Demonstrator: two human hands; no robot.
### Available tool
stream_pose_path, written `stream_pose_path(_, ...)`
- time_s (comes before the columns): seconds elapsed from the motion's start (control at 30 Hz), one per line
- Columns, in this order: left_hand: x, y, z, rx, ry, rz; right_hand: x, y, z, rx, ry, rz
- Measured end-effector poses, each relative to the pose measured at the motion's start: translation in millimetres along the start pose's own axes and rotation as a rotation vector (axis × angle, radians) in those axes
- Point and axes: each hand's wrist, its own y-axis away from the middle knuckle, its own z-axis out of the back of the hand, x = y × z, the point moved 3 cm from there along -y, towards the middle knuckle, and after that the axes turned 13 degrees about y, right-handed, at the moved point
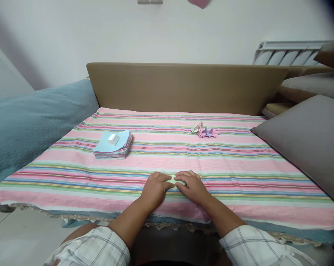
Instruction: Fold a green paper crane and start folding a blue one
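A small pale green piece of folded paper [173, 181] lies low over the striped cloth, between my two hands. My left hand [156, 187] grips its left side, thumb and fingers closed on it. From the other side my right hand [192, 187] pinches the paper between thumb and fingers. The fingertips nearly meet and cover much of the paper, so its exact folds are hidden.
A stack of coloured paper sheets [111, 147], topped by a small white block [113, 139], sits at the left. Several folded paper figures [205, 130] lie farther back on the striped cloth [167, 159]. A grey cushion [308, 140] stands at the right, a brown backrest [183, 88] behind.
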Motion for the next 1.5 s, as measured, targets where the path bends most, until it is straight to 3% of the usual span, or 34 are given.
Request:
stream_pose_path(0.43, 6, 2, 0.2, -0.001, -0.023, -0.084, -2, -2, 1, 0.082, 0.043, -0.001)
stream_pose_path(0.83, 12, 9, 13.4, -0.025, -0.103, -0.089, -5, -2, -1, 0.096, 0.110, 0.032)
stream_pose_path(1.03, 2, 12, 28.1, -0.170, -0.131, -0.018, -4, -3, -1, 0.089, 0.081, 0.031)
stream_pose_path(1.27, -20, 16, 4.4, 0.103, -0.059, -0.108, -4, -2, -1, 0.072, 0.098, 0.044)
stream_pose_path(1.5, -16, 15, 3.6, 0.176, -0.012, -0.023, -12, -2, -2, 0.014, 0.040, 0.060)
